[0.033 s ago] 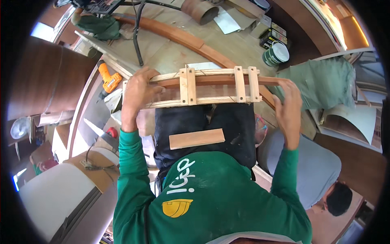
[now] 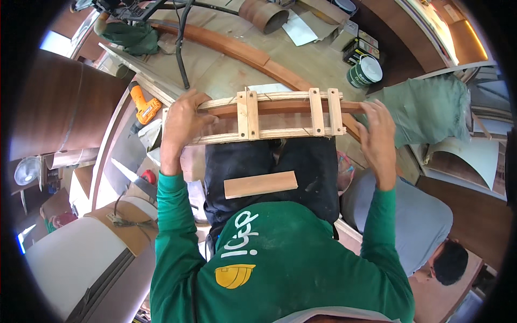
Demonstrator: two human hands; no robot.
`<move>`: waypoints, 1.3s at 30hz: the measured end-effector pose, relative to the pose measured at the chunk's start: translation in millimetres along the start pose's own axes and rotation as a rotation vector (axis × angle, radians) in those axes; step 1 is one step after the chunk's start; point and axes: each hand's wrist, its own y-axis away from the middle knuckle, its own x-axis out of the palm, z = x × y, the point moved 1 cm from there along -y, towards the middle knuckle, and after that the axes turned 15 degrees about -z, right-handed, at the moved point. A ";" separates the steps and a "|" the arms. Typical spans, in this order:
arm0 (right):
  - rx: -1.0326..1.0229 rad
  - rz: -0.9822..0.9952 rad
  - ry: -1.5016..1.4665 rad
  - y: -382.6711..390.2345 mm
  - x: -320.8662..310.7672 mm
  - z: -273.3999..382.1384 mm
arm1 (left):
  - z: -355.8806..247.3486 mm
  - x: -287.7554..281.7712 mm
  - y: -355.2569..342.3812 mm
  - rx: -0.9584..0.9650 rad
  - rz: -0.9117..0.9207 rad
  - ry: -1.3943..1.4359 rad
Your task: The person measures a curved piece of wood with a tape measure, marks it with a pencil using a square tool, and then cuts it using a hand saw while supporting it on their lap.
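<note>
A ladder-like wooden frame (image 2: 249, 114) of two curved pale plywood rails joined by several screwed cross slats lies across in front of my thighs. Between its rails runs a reddish-brown wooden strip (image 2: 285, 105), jutting out past the right end. My left hand (image 2: 184, 119) wraps round the frame's left end, hiding that end. At the strip's right tip is my right hand (image 2: 379, 137), fingers curved against the tip and thumb apart below, not closed round it. A short flat wood piece (image 2: 261, 184) rests on my lap.
A long curved reddish board (image 2: 231, 47) crosses the floor beyond the frame, with a black hose (image 2: 181, 54) nearby. An orange cordless drill (image 2: 144, 105) lies left. A paint bucket (image 2: 366, 71) and green cloth (image 2: 423, 110) are at right; a person in grey (image 2: 404, 220) sits close by.
My right hand has shifted slightly left, its fingers coming in against the strip's tip. The frame has moved very slightly left; my left hand keeps its grip.
</note>
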 end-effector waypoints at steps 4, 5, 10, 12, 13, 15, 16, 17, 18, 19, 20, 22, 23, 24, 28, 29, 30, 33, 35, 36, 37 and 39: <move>-0.158 0.122 0.018 -6.6 44.7 -8.6 | 7.8 0.9 -0.2 0.041 -0.001 0.037; -0.185 0.138 0.014 -8.8 50.9 -8.7 | 8.9 1.9 -0.1 0.062 -0.006 0.032; -0.184 0.074 -0.181 -12.7 56.8 -34.2 | 12.8 -0.7 2.6 0.090 -0.011 0.028; -0.162 0.080 -0.178 -8.8 41.7 -49.4 | 14.0 -2.3 2.2 0.103 -0.009 0.015; -0.132 0.104 -0.171 -7.5 30.9 -58.8 | 12.4 -1.0 1.3 0.114 -0.004 0.014; -0.099 0.107 -0.144 -0.6 16.4 -81.4 | 8.1 -1.6 0.7 0.115 -0.004 0.010; -0.097 0.089 -0.130 3.7 9.8 -93.1 | 7.3 -0.5 0.1 0.116 0.002 0.013; -0.097 0.069 -0.121 7.6 4.0 -105.9 | 8.9 0.8 0.2 0.113 -0.004 0.022; -0.058 0.138 -0.118 10.2 -3.6 -120.6 | 11.4 1.6 0.3 0.110 -0.009 0.031; -0.037 0.135 -0.113 13.4 -12.3 -133.2 | 12.1 3.1 -0.1 0.107 -0.015 0.040; -0.015 0.129 -0.112 18.0 -20.4 -144.7 | 8.4 2.2 -1.2 0.088 -0.002 0.019; 0.055 0.158 -0.048 26.7 -39.6 -171.7 | 8.2 4.6 -2.9 0.105 -0.001 0.001; 0.044 0.136 -0.030 29.2 -48.8 -183.6 | 8.0 4.1 -3.5 0.110 -0.002 -0.013; 0.032 0.114 -0.012 31.6 -58.0 -194.3 | 7.1 3.6 -3.9 0.104 0.005 -0.014; 0.090 0.158 0.049 27.7 -97.2 -209.7 | 2.3 1.6 -5.1 0.087 0.018 -0.008; 0.110 0.193 0.069 24.0 -106.0 -209.0 | 2.0 1.0 -5.6 0.085 0.016 -0.002; 0.064 0.136 0.081 24.5 -111.5 -209.5 | 2.0 0.7 -6.3 0.081 0.019 -0.008; -0.039 0.081 0.124 20.8 -125.4 -211.9 | 2.7 1.3 -5.5 0.074 0.034 -0.017; 0.070 0.231 0.176 23.5 -126.4 -223.1 | 2.9 0.5 -6.2 0.073 0.040 -0.017; 0.124 0.306 0.200 25.7 -126.4 -226.9 | 1.4 1.5 -7.5 0.070 0.044 -0.009; 0.125 0.294 0.177 27.1 -123.3 -224.4 | -0.8 -0.1 -8.1 0.064 0.049 -0.009; 0.126 0.271 0.130 30.0 -115.5 -216.2 | -2.8 -0.7 -7.1 0.051 0.051 -0.006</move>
